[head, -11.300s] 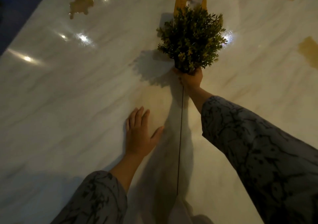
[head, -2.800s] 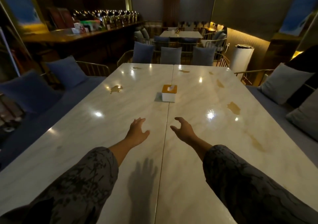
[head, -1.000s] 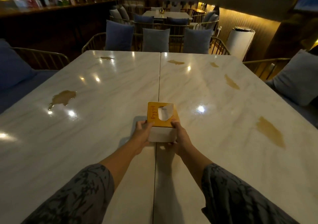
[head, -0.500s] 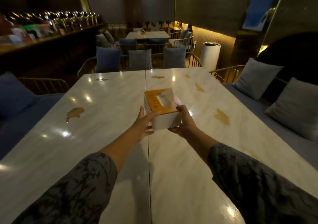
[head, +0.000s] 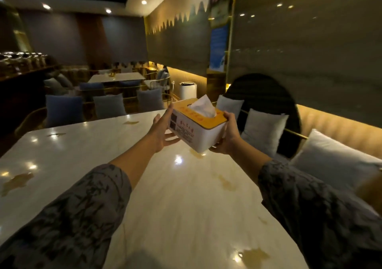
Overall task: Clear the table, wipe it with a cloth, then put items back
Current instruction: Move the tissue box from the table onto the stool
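tissue box is up in the air right now, held between both hands over the far right part of the marble table, not touching the surface at all. it's white with an orange-yellow lid and a tissue sticking up out of the slot, and it sits tilted, near corner dipping down. there's some printed red text and dark squares on the side facing the camera, too small to read. left hand is flat against the left end of the box, fingers straight and pointing up along the side, so more pressing than grabbing. right hand cups the right end, thumb up near the lid edge and the fingers curled under the bottom. both sleeves are a dark patterned fabric. tabletop has a few brownish wet-looking patches, one near the left edge and one close to the bottom of the view, plus ceiling light reflections. grey cushions line the bench along the right, and blue ones sit on chairs past the far end of the table.
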### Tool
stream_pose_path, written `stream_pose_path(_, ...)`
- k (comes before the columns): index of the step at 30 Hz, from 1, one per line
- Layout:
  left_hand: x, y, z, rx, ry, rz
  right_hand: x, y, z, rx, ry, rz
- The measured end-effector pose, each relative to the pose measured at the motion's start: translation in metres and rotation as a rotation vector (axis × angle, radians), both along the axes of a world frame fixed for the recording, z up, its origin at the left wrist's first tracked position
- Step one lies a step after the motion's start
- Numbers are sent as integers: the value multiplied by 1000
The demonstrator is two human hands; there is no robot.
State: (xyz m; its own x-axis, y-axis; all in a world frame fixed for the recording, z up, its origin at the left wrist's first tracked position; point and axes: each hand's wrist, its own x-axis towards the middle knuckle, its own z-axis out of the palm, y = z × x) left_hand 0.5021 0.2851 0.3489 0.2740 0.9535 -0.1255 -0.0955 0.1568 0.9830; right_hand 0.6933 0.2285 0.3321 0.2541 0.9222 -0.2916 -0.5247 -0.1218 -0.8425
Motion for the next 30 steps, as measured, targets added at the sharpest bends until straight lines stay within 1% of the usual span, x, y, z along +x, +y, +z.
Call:
stream_pose_path(7, 162, -58, 10, -34, 99, -260, 141, -94, 12, -28, -128, -201)
stream_pose_path(10, 241, -83, 9, -47, 82, -361, 214, -134, 21, -6, -145, -276)
stream_pose_path(12, 300, -98, 6, -77, 33, -428, 266, -158, 26, 25, -123, -298)
stream_pose_path(14, 359, -114, 4, -111, -1, -460, 320, -179, 26, 42, -103, -339)
stream_pose_path(16, 419, -130, 2, -120, 6, -471, 371, -201, 26, 41, -127, -388)
stream_pose_path(20, 536, -159, -11, -157, -11, -502, 472, -254, 19, -44, -199, -447)
stream_pose_path(24, 629, -205, -28, -219, -39, -545, 554, -318, 0, -205, -234, -351)
stream_pose_path(27, 685, -241, -44, -244, -32, -608, 597, -365, -20, -216, -200, -356)
stream_pose_path(30, 739, -276, -63, -264, 3, -695, 628, -411, -36, -208, -168, -470)
